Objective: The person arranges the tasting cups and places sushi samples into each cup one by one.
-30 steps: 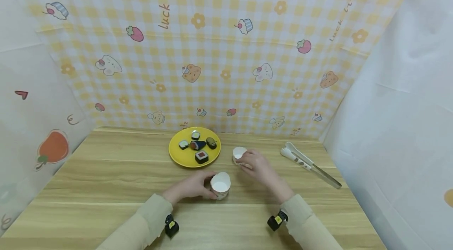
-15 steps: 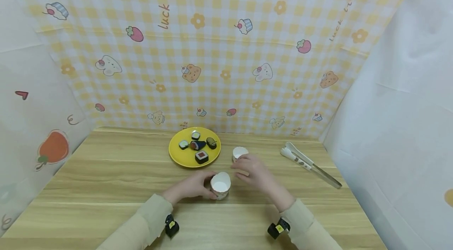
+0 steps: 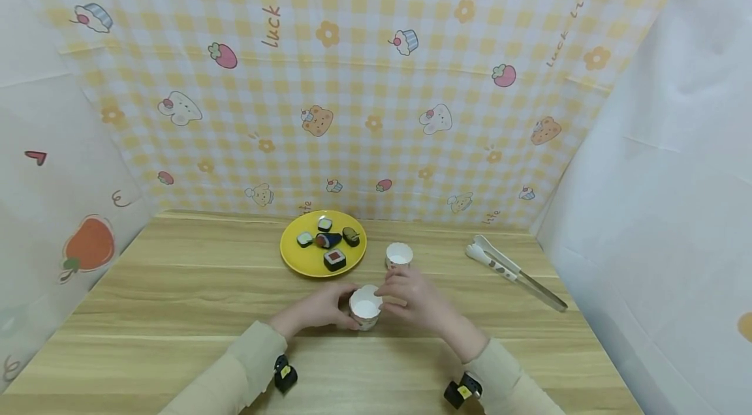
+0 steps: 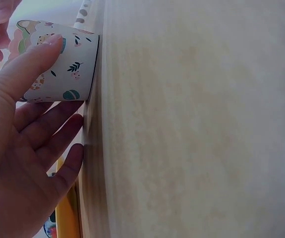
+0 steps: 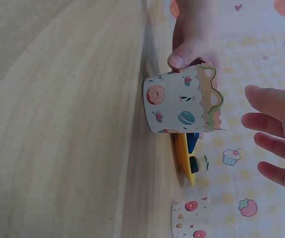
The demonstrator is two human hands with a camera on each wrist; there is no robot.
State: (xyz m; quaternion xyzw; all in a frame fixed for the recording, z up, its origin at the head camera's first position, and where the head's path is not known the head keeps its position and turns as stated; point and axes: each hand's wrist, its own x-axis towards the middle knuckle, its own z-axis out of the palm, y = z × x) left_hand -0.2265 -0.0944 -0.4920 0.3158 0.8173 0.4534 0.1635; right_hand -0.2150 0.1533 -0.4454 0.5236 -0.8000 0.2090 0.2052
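The scalloped cup (image 3: 365,308) is upright on the wood-grain table (image 3: 176,304), mouth up, axis vertical, a bit nearer than the round yellow plate (image 3: 296,265); left hand (image 3: 323,307) has thumb and fingers clamped on its side; right hand (image 3: 414,297) has its fingers loosely spread just off the rim, holding nothing. Cup looks like paper, white inside, donuts and leaves printed outside; can't tell if several are nested.

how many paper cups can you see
2 visible: near cup, in the left hand; far cup, right of the yellow plate. More may be nested in the near cup; its rim looks layered.
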